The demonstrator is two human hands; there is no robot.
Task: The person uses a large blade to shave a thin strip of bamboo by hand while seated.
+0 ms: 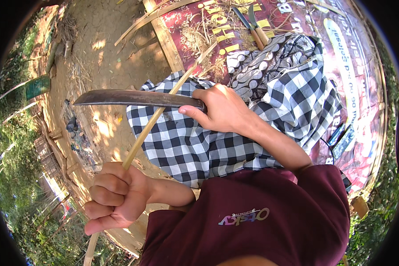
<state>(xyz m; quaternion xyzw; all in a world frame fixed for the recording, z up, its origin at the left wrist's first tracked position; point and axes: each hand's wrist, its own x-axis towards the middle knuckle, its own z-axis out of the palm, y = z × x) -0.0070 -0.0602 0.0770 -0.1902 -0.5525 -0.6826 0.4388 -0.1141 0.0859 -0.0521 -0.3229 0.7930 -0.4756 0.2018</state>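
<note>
Shaving step: my right hand [221, 108] grips the knife [133, 98], blade lying across the bamboo strip [153, 122] that my left hand [115, 197] clenches near me; next, I judge, a steady stroke along it.

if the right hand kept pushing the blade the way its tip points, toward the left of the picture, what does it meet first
Probably nothing solid soon. The right hand holds the long knife, which already crosses the bamboo strip held by the left hand. Beyond the tip lies only open air over the dirt ground, though depth is hard to judge.

sunlit dirt ground [106, 40], greenery [9, 177], printed tarp [363, 66]
</note>
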